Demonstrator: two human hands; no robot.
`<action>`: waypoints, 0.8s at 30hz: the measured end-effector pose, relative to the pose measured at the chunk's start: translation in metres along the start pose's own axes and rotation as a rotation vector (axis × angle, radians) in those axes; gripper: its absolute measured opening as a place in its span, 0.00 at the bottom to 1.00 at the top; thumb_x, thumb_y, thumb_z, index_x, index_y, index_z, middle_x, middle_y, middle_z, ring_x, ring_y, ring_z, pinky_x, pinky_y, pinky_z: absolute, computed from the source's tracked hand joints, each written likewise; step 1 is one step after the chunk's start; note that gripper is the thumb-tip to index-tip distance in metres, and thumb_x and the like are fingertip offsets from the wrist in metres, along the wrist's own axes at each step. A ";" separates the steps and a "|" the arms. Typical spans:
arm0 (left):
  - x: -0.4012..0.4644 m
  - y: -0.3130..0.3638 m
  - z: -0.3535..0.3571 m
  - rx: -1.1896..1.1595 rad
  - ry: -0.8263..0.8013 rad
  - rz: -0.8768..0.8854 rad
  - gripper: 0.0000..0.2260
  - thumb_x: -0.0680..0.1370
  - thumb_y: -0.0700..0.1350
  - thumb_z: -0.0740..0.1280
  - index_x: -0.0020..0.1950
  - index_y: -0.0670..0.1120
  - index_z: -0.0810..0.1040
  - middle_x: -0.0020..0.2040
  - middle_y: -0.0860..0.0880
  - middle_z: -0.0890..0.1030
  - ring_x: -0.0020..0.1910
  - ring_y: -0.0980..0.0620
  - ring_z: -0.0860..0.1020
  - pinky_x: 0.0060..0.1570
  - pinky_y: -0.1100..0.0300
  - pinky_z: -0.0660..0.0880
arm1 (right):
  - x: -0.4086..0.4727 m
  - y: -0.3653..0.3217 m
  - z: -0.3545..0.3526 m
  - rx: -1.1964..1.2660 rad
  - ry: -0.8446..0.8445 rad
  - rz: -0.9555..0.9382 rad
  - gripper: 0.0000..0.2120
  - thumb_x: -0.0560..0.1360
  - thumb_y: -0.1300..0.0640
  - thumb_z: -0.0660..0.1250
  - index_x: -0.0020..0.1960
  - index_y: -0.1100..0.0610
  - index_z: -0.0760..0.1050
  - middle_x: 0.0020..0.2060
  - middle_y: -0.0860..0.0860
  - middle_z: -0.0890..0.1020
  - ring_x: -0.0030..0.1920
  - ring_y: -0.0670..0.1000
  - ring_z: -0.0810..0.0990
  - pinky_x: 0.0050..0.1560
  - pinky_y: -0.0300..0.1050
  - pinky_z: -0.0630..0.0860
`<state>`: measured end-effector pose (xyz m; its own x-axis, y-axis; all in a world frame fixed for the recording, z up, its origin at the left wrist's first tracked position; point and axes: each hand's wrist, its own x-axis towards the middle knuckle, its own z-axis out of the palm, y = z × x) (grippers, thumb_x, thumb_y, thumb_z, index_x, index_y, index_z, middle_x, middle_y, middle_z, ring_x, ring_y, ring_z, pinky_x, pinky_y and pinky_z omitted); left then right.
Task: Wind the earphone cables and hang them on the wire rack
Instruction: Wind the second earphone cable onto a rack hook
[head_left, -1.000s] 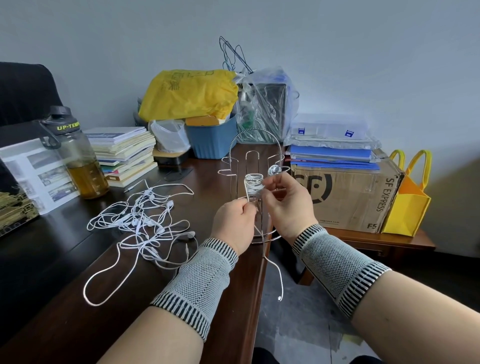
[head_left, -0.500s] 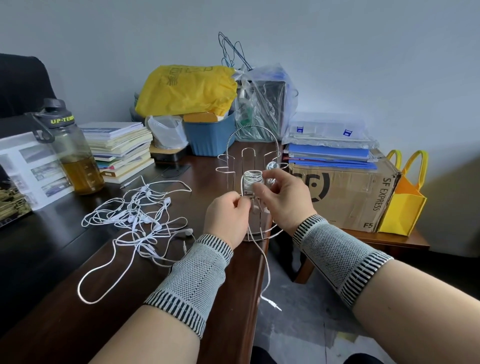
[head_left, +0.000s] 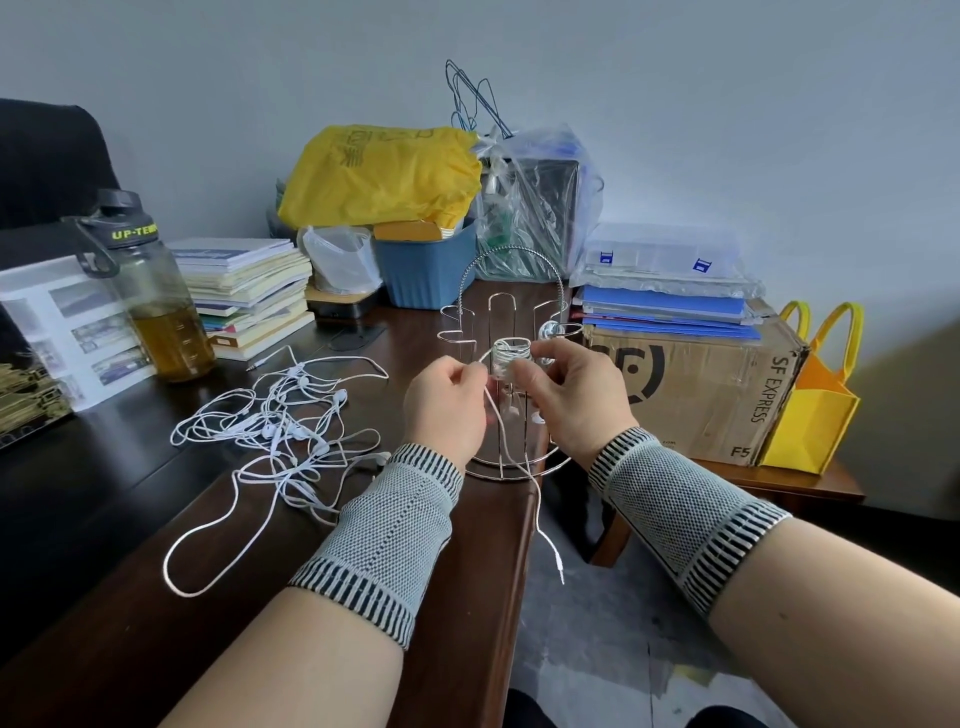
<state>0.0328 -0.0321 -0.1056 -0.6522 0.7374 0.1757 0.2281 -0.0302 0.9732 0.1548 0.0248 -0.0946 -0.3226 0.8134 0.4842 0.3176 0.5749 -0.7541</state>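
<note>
A silver wire rack (head_left: 511, 299) stands at the right edge of the dark wooden table (head_left: 467, 597). In front of it my right hand (head_left: 571, 395) grips a small wound coil of white earphone cable (head_left: 511, 356). My left hand (head_left: 447, 410) pinches the loose end of that cable, whose tail (head_left: 540, 514) hangs over the table edge with its plug dangling. A tangle of several white earphones (head_left: 280, 426) lies on the table to the left of my hands. Another wound bundle (head_left: 549, 330) hangs on a right-hand hook of the rack.
A water bottle (head_left: 156, 306) and a stack of books (head_left: 249, 291) stand at the left. A blue bin (head_left: 426, 270), a yellow bag (head_left: 384, 171) and a plastic bag (head_left: 540, 208) crowd the back. A cardboard box (head_left: 691, 384) and a yellow tote (head_left: 815, 410) sit to the right.
The dangling tail has become shorter as more cable went onto the coil. Both hands stay close together in front of the rack.
</note>
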 end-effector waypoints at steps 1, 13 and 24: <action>-0.001 0.000 0.000 -0.027 0.000 -0.019 0.11 0.65 0.57 0.62 0.34 0.51 0.77 0.41 0.40 0.84 0.44 0.38 0.83 0.48 0.38 0.80 | 0.000 0.001 0.000 -0.008 0.003 -0.001 0.15 0.75 0.45 0.69 0.56 0.53 0.79 0.37 0.49 0.82 0.38 0.49 0.81 0.47 0.49 0.80; -0.021 0.026 -0.010 0.141 -0.093 0.024 0.07 0.70 0.47 0.69 0.32 0.49 0.78 0.30 0.53 0.79 0.42 0.46 0.82 0.48 0.45 0.81 | -0.010 -0.004 -0.003 0.029 0.081 -0.037 0.10 0.74 0.51 0.71 0.40 0.47 0.71 0.30 0.43 0.77 0.30 0.38 0.75 0.33 0.27 0.68; -0.034 0.048 -0.016 0.901 -0.064 0.380 0.08 0.78 0.44 0.64 0.55 0.53 0.78 0.53 0.51 0.81 0.48 0.49 0.76 0.44 0.59 0.68 | -0.012 0.004 0.006 -0.052 -0.005 -0.287 0.12 0.73 0.64 0.69 0.53 0.51 0.80 0.41 0.46 0.73 0.40 0.48 0.77 0.45 0.45 0.78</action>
<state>0.0543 -0.0700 -0.0626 -0.3865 0.8211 0.4200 0.8988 0.2333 0.3711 0.1546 0.0168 -0.1066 -0.4102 0.6161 0.6724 0.2581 0.7856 -0.5624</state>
